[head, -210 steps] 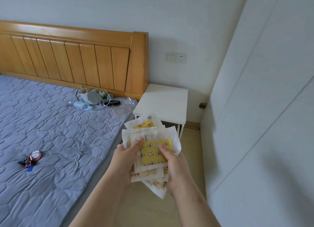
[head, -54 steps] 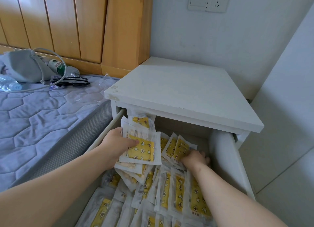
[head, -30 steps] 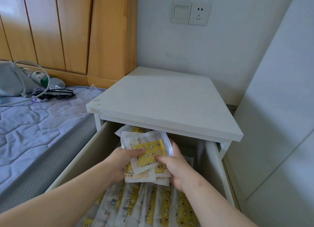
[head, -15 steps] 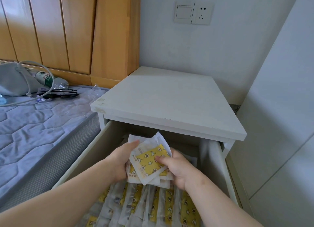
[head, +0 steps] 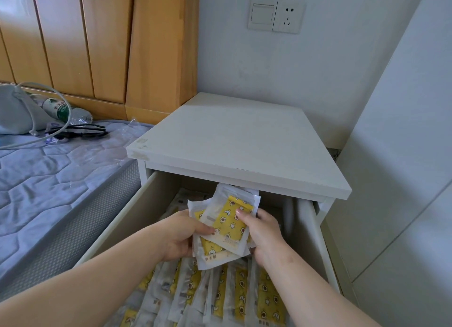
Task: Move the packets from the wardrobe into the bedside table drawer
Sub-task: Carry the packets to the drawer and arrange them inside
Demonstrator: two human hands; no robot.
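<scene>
Handling, judged: the held stack of packets is looking light and thin, each one a flat, flexible pouch. The film wrappers are probably slick against one another, so a loose stack is apt to fan out or slide. The top packet is already sitting skewed over those beneath. Nothing about them is suggesting fragility. Best hold, in my estimate: pinch across both side edges, thumbs on top and fingers beneath, squeezing the whole stack at once.

Grip: the left hand is pinching the stack's left edge, thumb on the upper face, fingers curled underneath. The right hand is gripping the right edge, thumb pressing on the top packet's yellow panel.

Position: the stack is hovering inside the open drawer of the white bedside table, toward the back, its upper corner reaching just under the tabletop's front edge. Whether it is touching the packets lying in the drawer, I cannot tell.

Appearance: the translucent white wrappers are showing a yellow panel printed with small stars, moons and round cartoon figures, plus a pale strip of print too small to read. The ones in the drawer are showing the same design, lying in overlapping rows.
</scene>
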